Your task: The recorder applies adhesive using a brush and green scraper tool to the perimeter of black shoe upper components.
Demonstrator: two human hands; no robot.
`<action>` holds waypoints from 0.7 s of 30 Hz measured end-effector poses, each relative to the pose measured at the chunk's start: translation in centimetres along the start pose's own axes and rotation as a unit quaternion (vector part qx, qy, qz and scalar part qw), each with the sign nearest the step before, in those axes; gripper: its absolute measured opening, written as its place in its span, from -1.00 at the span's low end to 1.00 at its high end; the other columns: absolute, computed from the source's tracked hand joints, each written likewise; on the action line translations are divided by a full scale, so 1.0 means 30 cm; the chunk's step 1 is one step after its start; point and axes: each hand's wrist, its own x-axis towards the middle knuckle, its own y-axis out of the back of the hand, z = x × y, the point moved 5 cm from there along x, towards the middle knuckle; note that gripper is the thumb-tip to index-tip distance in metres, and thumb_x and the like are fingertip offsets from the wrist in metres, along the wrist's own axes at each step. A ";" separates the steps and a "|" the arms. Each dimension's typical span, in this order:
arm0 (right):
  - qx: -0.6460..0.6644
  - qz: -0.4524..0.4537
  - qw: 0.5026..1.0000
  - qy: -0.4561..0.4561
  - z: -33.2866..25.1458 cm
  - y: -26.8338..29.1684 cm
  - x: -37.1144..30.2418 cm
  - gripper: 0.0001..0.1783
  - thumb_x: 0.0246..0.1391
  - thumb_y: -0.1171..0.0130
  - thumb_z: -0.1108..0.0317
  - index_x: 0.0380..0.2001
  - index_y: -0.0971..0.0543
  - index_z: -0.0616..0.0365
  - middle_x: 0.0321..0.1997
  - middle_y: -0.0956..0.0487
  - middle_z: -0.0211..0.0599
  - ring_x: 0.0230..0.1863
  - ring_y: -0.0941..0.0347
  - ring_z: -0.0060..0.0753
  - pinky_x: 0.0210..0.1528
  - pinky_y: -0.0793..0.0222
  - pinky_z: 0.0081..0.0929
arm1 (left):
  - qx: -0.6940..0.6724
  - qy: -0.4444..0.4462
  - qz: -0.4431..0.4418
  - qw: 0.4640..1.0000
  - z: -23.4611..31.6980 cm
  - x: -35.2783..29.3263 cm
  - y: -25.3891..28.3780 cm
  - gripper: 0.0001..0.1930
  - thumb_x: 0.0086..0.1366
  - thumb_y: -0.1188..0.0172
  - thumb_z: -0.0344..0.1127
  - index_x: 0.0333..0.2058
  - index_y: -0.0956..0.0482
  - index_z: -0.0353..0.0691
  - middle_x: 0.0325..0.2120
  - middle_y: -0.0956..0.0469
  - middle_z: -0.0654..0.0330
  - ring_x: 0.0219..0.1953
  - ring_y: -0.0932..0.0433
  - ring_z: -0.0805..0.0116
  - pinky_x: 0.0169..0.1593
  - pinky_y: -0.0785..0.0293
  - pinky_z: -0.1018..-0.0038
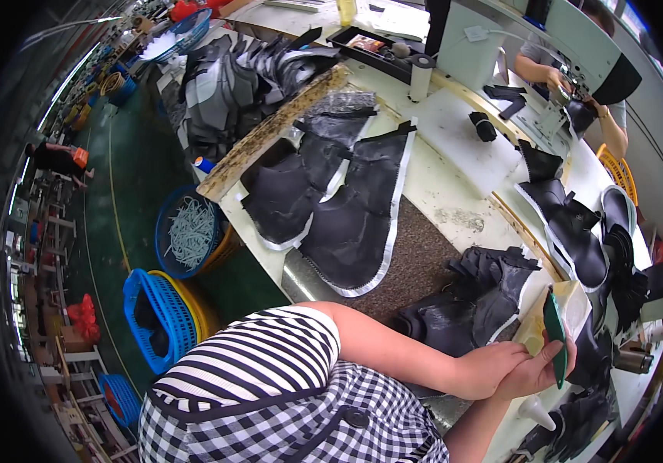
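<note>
At the lower right my two hands meet. My right hand grips a flat green piece, seen nearly edge-on, so its kind is unclear. My left hand lies against the right one, and its fingertips are mostly hidden there. Just behind the green piece stands a translucent, yellowish container. Left of the hands lies a stack of black shoe-upper pieces with pale edges. Farther off, several black upper pieces with white edging are spread flat on the table.
A wooden strip borders a heap of grey and black pieces. Blue baskets stand on the floor at left. Across the table a person works at a white sewing machine. A white nozzle-like piece sits near my right wrist.
</note>
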 end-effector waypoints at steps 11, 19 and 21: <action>-0.068 -0.126 0.953 0.268 -0.045 0.084 -0.104 -0.80 0.26 0.04 0.49 -0.06 -0.38 0.22 -0.07 -0.51 0.08 -0.07 -0.48 -0.02 0.02 -0.41 -0.17 | -0.077 0.052 -0.051 0.994 0.076 -0.169 0.045 -0.55 -0.15 0.05 -0.63 -0.18 -0.51 -0.32 -0.18 -0.53 -0.05 0.01 -0.43 -0.02 0.09 -0.32 0.25; -0.168 0.033 0.985 0.021 0.037 0.497 -0.110 -0.81 0.29 0.04 0.45 -0.06 -0.40 0.26 -0.04 -0.48 -0.16 0.01 -0.42 -0.33 0.18 -0.24 -0.38 | 0.246 0.160 0.089 0.952 -0.100 -0.498 0.328 -0.59 0.04 -0.35 -0.22 -0.18 -0.43 -0.23 -0.17 -0.35 0.06 -0.02 -0.34 0.03 0.08 -0.27 0.25; -0.141 0.032 0.990 0.001 0.072 0.518 -0.179 -0.81 0.29 0.04 0.44 -0.08 -0.42 0.25 -0.02 -0.45 -0.19 0.01 -0.40 -0.35 0.19 -0.22 -0.40 | 0.303 0.153 0.059 0.939 -0.108 -0.513 0.293 -0.59 0.05 -0.36 -0.11 -0.22 -0.46 -0.22 -0.18 -0.34 0.08 -0.04 -0.34 0.06 0.03 -0.28 0.23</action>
